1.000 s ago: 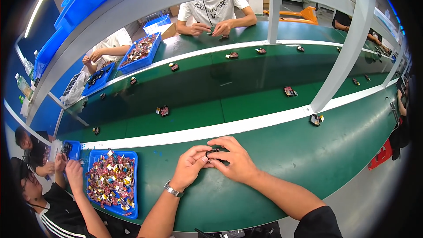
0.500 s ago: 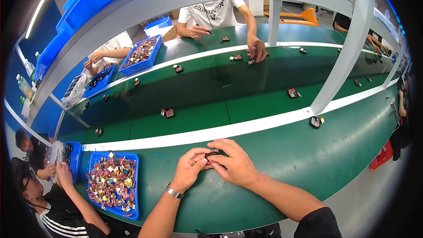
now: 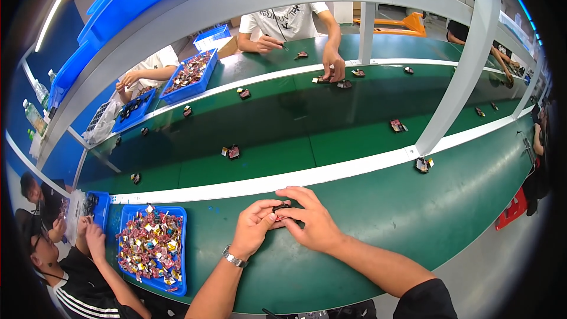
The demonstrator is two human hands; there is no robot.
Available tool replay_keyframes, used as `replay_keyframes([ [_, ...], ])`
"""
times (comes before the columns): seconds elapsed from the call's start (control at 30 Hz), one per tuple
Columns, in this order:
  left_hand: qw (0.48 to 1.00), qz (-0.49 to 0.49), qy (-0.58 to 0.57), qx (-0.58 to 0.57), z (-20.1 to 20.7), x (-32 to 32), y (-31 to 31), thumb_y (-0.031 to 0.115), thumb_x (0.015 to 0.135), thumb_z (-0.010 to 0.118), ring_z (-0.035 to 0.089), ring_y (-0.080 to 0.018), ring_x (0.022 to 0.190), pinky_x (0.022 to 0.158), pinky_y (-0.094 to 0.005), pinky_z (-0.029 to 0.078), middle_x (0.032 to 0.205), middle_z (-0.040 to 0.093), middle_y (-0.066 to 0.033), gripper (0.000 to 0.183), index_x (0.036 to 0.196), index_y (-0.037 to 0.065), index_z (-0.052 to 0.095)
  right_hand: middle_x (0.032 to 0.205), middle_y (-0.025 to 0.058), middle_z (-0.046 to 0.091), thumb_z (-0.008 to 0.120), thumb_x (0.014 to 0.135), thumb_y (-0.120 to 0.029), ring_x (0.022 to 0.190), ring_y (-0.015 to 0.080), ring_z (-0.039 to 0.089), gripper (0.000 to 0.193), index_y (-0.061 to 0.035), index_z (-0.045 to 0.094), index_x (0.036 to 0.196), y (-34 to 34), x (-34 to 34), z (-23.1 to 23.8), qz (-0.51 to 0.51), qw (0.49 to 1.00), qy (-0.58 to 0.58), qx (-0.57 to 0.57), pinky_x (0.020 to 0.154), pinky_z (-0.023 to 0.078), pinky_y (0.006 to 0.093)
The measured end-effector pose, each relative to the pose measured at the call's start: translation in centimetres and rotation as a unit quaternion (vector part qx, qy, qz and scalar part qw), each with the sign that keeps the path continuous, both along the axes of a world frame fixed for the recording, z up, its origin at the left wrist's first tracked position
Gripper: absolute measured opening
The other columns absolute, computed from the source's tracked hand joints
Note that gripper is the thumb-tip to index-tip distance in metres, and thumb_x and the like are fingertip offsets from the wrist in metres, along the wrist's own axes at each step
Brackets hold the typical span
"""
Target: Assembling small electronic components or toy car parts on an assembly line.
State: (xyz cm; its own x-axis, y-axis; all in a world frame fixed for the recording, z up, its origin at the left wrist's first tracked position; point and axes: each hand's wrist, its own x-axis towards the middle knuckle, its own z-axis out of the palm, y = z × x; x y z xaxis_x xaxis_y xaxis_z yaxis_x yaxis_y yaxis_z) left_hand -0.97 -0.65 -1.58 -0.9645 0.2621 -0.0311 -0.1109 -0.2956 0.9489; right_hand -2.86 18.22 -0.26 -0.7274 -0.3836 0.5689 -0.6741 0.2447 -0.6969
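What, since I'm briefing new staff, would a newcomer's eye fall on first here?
Probably the blue tray at lower left, heaped with small colourful parts. Next, at lower middle, the left hand and right hand hold a black piece. Beyond them, scattered pieces dot the green belt.

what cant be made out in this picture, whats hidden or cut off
All in the head view:
- Small dark part: its full shape, covered by fingers of the left hand and right hand.
- Blue tray: its floor, buried under piled pieces.
- Dark object: cut off by the lower edge.
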Motion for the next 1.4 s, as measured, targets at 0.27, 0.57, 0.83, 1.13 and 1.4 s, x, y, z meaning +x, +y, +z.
replay_keyframes([
  [0.27, 0.999, 0.044, -0.021, -0.014, 0.2, 0.1, 0.3, 0.000, 0.100, 0.045, 0.062, -0.0227, 0.112, 0.095, -0.0366, 0.055, 0.125, 0.060, -0.0163, 0.029, 0.128, -0.004, 0.049, 0.121, 0.0117, 0.058, 0.070, 0.075, 0.002, 0.117, 0.0343, 0.052, 0.024, -0.0045, 0.067, 0.098, -0.4, 0.0, 0.9, -0.025, 0.998, 0.048, 0.026, 0.095, 0.047, 0.0421],
  [0.57, 0.999, 0.025, -0.022, -0.035, 0.9, 0.4, 0.5, 0.000, 0.099, 0.046, 0.063, -0.0219, 0.109, 0.093, -0.0374, 0.056, 0.120, 0.062, -0.0158, 0.031, 0.129, -0.003, 0.047, 0.094, 0.0061, 0.061, 0.073, 0.068, 0.001, 0.084, 0.0248, 0.060, 0.026, -0.0058, 0.067, 0.092, -0.1, -0.6, 0.8, -0.043, 0.982, 0.172, 0.072, 0.069, 0.052, 0.0340],
  [0.83, 0.999, 0.019, -0.023, -0.030, 0.7, 0.4, 0.2, -0.001, 0.099, 0.045, 0.063, -0.0213, 0.108, 0.091, -0.0351, 0.056, 0.120, 0.062, -0.0153, 0.030, 0.128, -0.004, 0.048, 0.094, 0.0064, 0.060, 0.073, 0.068, -0.001, 0.083, 0.0247, 0.059, 0.025, -0.0047, 0.067, 0.091, -0.8, -0.2, 1.2, -0.059, 0.981, 0.154, 0.103, 0.069, 0.052, 0.0342],
  [1.13, 0.999, 0.007, -0.017, -0.028, 0.4, -0.4, 1.0, -0.002, 0.098, 0.046, 0.063, -0.0204, 0.106, 0.090, -0.0341, 0.057, 0.119, 0.062, -0.0142, 0.029, 0.127, -0.004, 0.049, 0.093, 0.0080, 0.059, 0.067, 0.073, -0.005, 0.087, 0.0249, 0.058, 0.019, -0.0014, 0.064, 0.091, 0.1, -0.4, 0.9, -0.088, 0.961, 0.199, 0.173, 0.074, 0.052, 0.0347],
  [1.4, 0.988, 0.124, 0.015, -0.088, -1.0, 0.2, -0.6, 0.010, 0.089, 0.058, 0.068, -0.0189, 0.089, 0.068, -0.0289, 0.058, 0.107, 0.067, -0.0119, 0.029, 0.115, -0.002, 0.056, 0.089, 0.0113, 0.054, 0.070, 0.066, -0.015, 0.086, 0.0286, 0.054, 0.025, -0.0053, 0.055, 0.084, -3.1, -1.4, -2.1, -0.044, 0.967, 0.249, 0.043, 0.074, 0.047, 0.0369],
])
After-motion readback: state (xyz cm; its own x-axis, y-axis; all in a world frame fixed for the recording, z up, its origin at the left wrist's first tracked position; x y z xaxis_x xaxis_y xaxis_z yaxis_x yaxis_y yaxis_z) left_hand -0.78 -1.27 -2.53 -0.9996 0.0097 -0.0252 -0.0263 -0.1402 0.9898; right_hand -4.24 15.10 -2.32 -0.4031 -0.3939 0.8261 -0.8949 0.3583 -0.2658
